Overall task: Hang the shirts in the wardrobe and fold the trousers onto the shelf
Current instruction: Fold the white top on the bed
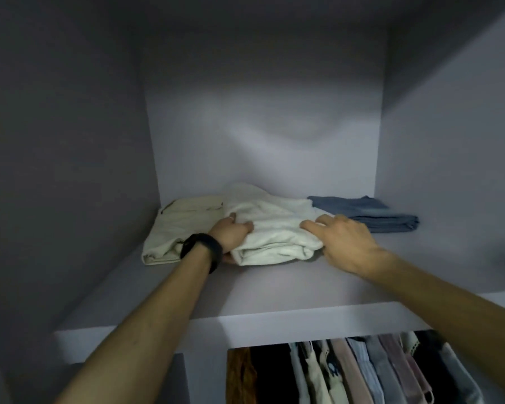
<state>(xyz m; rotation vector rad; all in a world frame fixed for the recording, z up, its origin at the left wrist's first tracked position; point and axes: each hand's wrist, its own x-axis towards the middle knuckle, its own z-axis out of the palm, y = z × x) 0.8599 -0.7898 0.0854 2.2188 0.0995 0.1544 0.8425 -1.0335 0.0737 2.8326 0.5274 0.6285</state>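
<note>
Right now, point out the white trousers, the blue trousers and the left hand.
white trousers (277,228), head view, top fold.
blue trousers (370,213), head view, top layer.
left hand (231,233), head view, back of hand.

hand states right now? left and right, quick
Left hand: closed, gripping the white trousers.
Right hand: fingers lie on the same trousers; whether it grips them cannot be told.
</note>
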